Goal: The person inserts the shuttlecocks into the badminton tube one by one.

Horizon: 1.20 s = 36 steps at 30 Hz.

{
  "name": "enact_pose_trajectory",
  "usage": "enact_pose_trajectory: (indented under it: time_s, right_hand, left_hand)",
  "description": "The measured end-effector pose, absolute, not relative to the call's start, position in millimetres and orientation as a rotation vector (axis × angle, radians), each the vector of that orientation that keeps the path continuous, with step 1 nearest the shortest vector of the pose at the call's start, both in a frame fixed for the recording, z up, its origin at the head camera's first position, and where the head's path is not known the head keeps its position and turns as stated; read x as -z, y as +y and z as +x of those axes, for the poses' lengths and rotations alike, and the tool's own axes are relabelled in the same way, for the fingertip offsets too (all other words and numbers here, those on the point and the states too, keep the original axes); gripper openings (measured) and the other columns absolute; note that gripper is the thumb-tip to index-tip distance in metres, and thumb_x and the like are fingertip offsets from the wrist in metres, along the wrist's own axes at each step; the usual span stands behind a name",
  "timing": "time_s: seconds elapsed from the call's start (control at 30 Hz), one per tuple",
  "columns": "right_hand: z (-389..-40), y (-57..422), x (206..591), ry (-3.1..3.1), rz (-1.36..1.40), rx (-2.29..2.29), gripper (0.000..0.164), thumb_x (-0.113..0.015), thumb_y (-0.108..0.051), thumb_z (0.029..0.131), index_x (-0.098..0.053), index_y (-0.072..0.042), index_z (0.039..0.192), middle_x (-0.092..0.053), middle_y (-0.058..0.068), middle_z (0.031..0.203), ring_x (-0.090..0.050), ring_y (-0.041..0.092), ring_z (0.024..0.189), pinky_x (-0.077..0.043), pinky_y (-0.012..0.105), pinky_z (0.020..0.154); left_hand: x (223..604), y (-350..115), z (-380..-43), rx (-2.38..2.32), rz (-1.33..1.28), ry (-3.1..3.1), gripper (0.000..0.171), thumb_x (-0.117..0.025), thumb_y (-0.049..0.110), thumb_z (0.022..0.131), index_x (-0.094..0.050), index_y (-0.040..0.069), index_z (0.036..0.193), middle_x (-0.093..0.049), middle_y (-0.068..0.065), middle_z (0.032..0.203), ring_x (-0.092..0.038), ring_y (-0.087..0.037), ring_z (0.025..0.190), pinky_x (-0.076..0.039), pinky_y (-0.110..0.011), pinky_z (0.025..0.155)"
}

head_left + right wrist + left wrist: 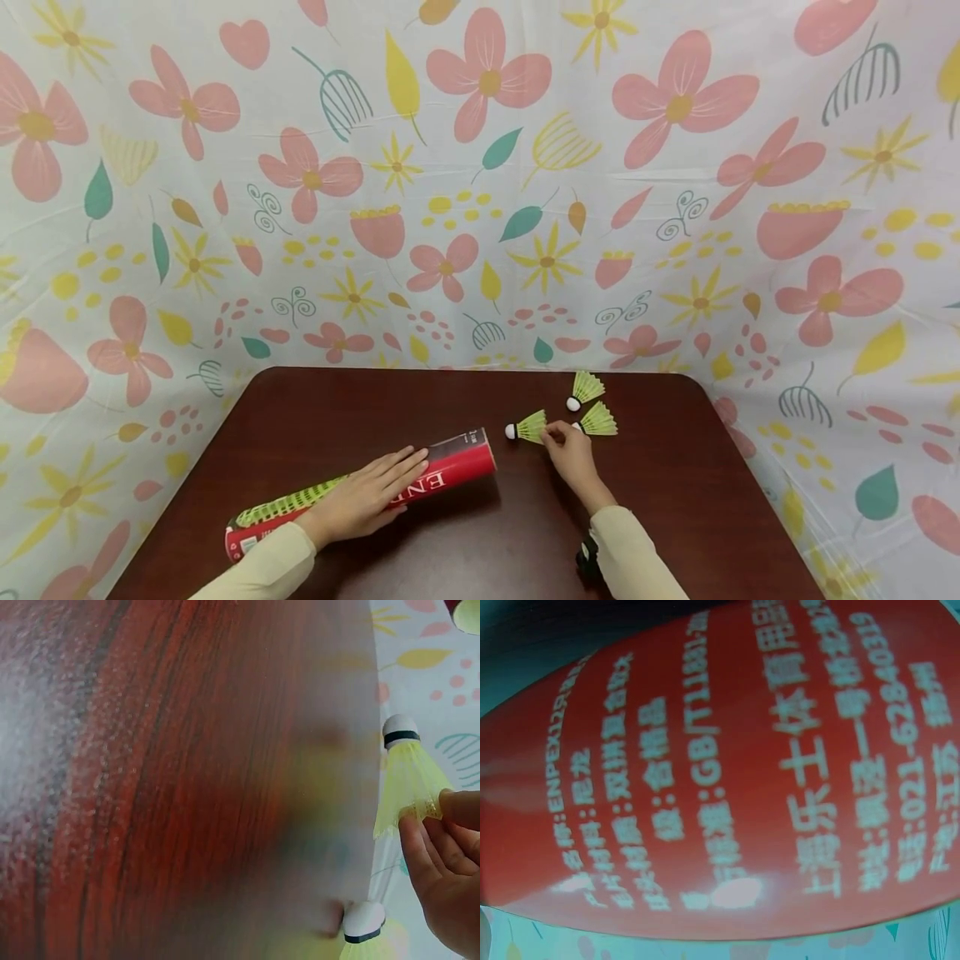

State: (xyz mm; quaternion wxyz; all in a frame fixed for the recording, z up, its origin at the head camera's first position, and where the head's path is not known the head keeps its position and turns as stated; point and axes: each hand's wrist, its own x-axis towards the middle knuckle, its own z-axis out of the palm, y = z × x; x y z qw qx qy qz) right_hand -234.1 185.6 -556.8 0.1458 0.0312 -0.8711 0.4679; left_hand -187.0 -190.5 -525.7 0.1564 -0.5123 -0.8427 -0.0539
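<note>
A red and black shuttlecock tube lies slantwise in the head view, its right end pointing toward the shuttlecocks. My left hand grips it from above, the fingers across its upper side and the thumb along the lower edge. Printed red tube wall fills most of the left wrist view. My right hand pinches the skirt rim of a yellow shuttlecock between thumb and fingers. The white cork of this shuttlecock points left in the head view. A second shuttlecock is just behind the hand, partly hidden by it.
Another yellow shuttlecock lies near the back edge of the dark brown table. A floral-patterned cloth hangs behind and around the table. A small black object shows beside the right sleeve.
</note>
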Motion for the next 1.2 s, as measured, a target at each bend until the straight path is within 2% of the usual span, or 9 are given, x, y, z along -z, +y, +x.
enact_pose_trajectory:
  time_s: [0.27,0.53,0.73,0.83,1.07,1.2]
  right_hand:
    - [-228,189,552,-2.447,0.169,-1.352,0.003,-0.07,-0.004,0.086,-0.07,-0.002,0.089,-0.07,0.009,0.086,-0.068,0.025,0.081,-0.056,0.03,0.067]
    - [-217,190,544,-2.406,0.21,-1.425,0.005,-0.072,-0.004,0.084,-0.07,-0.001,0.087,-0.07,0.009,0.086,-0.068,0.018,0.079,-0.056,0.025,0.068]
    - [-203,187,535,-2.377,0.263,-1.549,0.007,-0.072,-0.006,0.085,-0.069,0.0,0.088,-0.069,0.008,0.086,-0.064,0.009,0.076,-0.054,0.022,0.066]
    - [-197,183,532,-2.355,0.282,-1.592,0.007,-0.072,-0.006,0.085,-0.069,0.0,0.088,-0.07,0.007,0.086,-0.064,0.006,0.077,-0.054,0.021,0.066]
    - [-185,168,525,-2.317,0.321,-1.603,0.005,-0.07,0.004,0.083,-0.068,0.0,0.085,-0.07,0.01,0.083,-0.064,0.009,0.076,-0.054,0.021,0.066]
    - [-172,158,506,-2.321,0.343,-1.619,0.006,-0.068,0.01,0.081,-0.067,0.005,0.084,-0.068,0.016,0.081,-0.064,0.013,0.074,-0.053,0.022,0.064]
  left_hand:
    - [526,-192,-188,0.137,-1.466,-2.4,0.095,-0.081,0.026,0.077,-0.027,0.006,0.152,-0.026,-0.009,0.157,-0.035,-0.031,0.138,-0.035,-0.042,0.109]
    - [525,-192,-189,0.144,-1.466,-2.394,0.094,-0.081,0.025,0.077,-0.027,0.006,0.152,-0.027,-0.009,0.157,-0.035,-0.032,0.138,-0.027,-0.037,0.113]
    - [527,-192,-189,0.149,-1.476,-2.372,0.093,-0.081,0.025,0.077,-0.028,0.004,0.151,-0.028,-0.011,0.156,-0.036,-0.033,0.137,-0.034,-0.042,0.109]
    - [527,-191,-189,0.14,-1.466,-2.392,0.094,-0.081,0.026,0.078,-0.026,0.006,0.152,-0.026,-0.009,0.157,-0.032,-0.03,0.14,-0.034,-0.041,0.109]
    - [526,-189,-189,0.126,-1.457,-2.416,0.095,-0.08,0.027,0.078,-0.025,0.009,0.153,-0.025,-0.006,0.158,-0.033,-0.029,0.14,-0.028,-0.037,0.113]
    - [526,-188,-188,0.129,-1.46,-2.415,0.094,-0.08,0.027,0.078,-0.025,0.009,0.153,-0.025,-0.007,0.158,-0.033,-0.029,0.14,-0.032,-0.04,0.11]
